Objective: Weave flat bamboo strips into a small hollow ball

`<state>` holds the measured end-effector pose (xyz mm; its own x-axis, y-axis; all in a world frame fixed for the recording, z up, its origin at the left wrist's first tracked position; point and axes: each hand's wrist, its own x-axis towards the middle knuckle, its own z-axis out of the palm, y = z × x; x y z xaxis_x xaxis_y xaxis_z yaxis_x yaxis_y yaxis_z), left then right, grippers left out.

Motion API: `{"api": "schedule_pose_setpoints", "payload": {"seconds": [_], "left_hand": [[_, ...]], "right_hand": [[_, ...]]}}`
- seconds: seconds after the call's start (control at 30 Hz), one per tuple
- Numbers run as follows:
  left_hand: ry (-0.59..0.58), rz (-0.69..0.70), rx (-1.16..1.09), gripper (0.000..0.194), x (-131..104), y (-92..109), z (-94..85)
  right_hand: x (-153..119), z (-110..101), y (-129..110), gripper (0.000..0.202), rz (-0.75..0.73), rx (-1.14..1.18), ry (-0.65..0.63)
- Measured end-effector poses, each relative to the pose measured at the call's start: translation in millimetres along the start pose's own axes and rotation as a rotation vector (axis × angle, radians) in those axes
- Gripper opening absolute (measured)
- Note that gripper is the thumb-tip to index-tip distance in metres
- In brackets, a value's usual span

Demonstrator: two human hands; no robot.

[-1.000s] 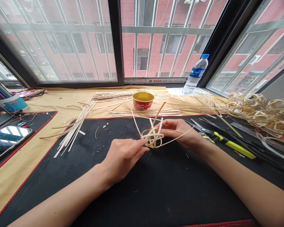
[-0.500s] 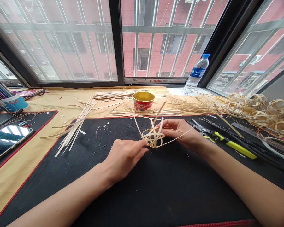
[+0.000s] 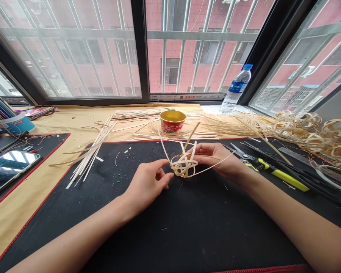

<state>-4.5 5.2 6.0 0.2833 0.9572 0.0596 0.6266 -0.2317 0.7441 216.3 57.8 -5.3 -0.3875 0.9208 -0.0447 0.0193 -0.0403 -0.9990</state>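
A small openwork piece (image 3: 184,166) woven from pale bamboo strips stands above the black mat, its loose strip ends sticking up and out to the sides. My right hand (image 3: 213,157) is closed on its right side, thumb and forefinger pinching the strips; the other fingers are partly hidden behind. At its left edge is my left hand (image 3: 150,180), forefinger and thumb parted, both tips at or very near the strips. Whether those tips press on the weave I cannot tell.
Bamboo strips (image 3: 93,149) lie at the left. Behind the weave stands a red tin (image 3: 172,122). Scissors (image 3: 243,154) and a yellow-black cutter (image 3: 290,179) lie right, near woven balls (image 3: 298,127). A water bottle (image 3: 235,91) stands by the window; a phone (image 3: 13,170) lies left.
My left forefinger and thumb have spread apart, the forefinger moving up and the hand shifting slightly left. My right hand and the woven piece look unmoved.
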Motion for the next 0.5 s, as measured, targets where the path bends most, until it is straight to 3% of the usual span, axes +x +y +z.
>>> {"api": "schedule_pose_setpoints", "payload": {"seconds": [0.1, 0.2, 0.27, 0.4, 0.5], "left_hand": [[0.144, 0.275, 0.180, 0.031, -5.2, -4.7, 4.6], [0.193, 0.508, 0.239, 0.022, -8.0, -6.7, 6.3], [0.167, 0.479, 0.204, 0.016, -7.5, -6.2, 6.1], [0.076, 0.235, 0.093, 0.014, -3.6, -5.7, 6.3], [0.037, 0.228, 0.068, 0.020, -2.9, -6.8, 7.4]], "right_hand": [[0.0, 0.4, -0.5, 0.029, 0.004, 0.012, -0.007], [-0.5, 0.7, -1.2, 0.029, 0.005, 0.016, -0.004], [-1.0, 0.8, -1.8, 0.030, 0.006, 0.010, 0.002], [-1.8, 1.5, -3.3, 0.031, 0.029, 0.001, 0.015], [-2.3, 1.9, -4.4, 0.031, 0.032, -0.010, 0.015]]}}
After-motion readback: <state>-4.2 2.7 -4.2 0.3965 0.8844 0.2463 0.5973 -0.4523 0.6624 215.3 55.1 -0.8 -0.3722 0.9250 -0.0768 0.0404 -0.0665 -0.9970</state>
